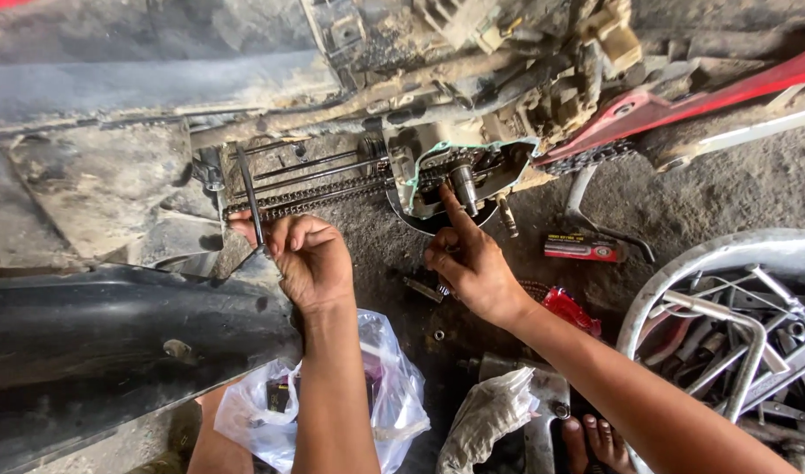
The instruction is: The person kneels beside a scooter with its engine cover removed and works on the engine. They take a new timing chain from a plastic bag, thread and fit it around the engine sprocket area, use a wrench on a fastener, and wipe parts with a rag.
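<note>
- Head camera looks down on a person crouched beside a stripped, mud-caked motorcycle engine [472, 167] lying over gritty ground.
- Left hand [310, 259], at about 9 o'clock from the engine opening, has its fingers curled tight around a thin dark metal rod [251, 206] that stands nearly upright against the drive chain [323, 195].
- Drive chain runs level from the 9 o'clock side into the open case, where a green gasket [424, 162] edges the opening.
- Right hand [472, 263] sits just at 6 o'clock of the case, forefinger stretched straight up to touch the grey shaft [464, 186] inside, the other fingers folded loosely; it grips nothing that can be made out.
- Small red box [583, 247] lies on the ground at 3 o'clock of the right hand, with a crumpled red wrapper [567, 309] near the forearm.
- Round metal basin [683, 272] full of spanners [736, 338] and other steel tools fills the 4 o'clock corner.
- Clear plastic bag [393, 386] holding small packets rests under the left forearm at 6 o'clock, a white rag [490, 412] just beside it.
- Bare toes [595, 439] show at the bottom edge, near the rag.
- Black plastic bodywork [113, 342] spreads across the 8 o'clock side, and a red frame part [683, 101] crosses at 2 o'clock.
</note>
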